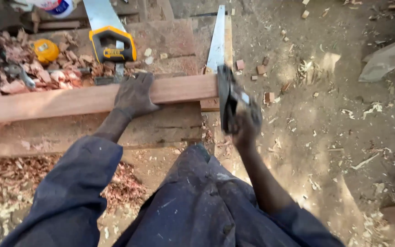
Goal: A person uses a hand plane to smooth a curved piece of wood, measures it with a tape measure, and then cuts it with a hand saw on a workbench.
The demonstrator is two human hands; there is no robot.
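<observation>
Knees and dark trousers (197,201) sat nearest you, shavings (5,183) heaped at the near left. Your right hand (245,126) had its fingers clamped on the handle of a handsaw (227,98), blurred, its blade (217,41) running far past the plank's end. Your left hand (133,96) lay flat with fingers curled over the reddish plank (69,99), pinning it across the bench (161,126). You looked mid-cut at the plank's right end; the next stroke called for a steady hold and straight travel. Right of the bench the dirt floor (321,128) lay open. Farther left, a second saw (110,43) and yellow tape measure (45,50) crowded the bench.
</observation>
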